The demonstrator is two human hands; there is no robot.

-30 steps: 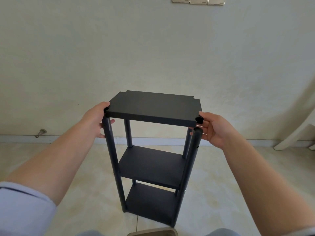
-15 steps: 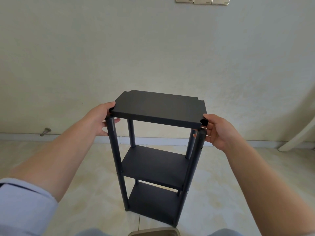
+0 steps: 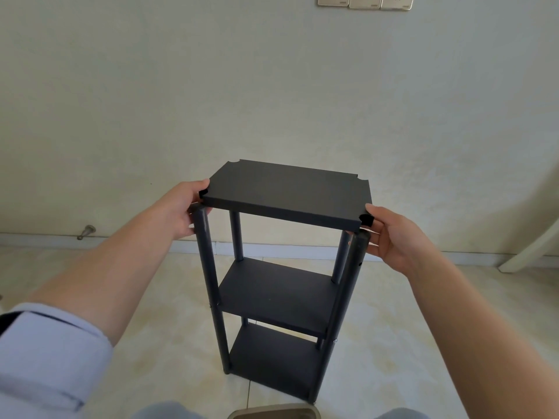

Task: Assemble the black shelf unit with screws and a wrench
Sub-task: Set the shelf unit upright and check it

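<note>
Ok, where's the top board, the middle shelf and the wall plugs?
top board (image 3: 287, 193), head view, middle of its flat top.
middle shelf (image 3: 272, 293), head view, its bare surface.
wall sockets (image 3: 364, 1), head view, the middle plate.

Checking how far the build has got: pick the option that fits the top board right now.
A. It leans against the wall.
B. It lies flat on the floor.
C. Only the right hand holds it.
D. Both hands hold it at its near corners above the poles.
D: the left hand and right hand each grip a near corner of the top board over the poles.
</note>
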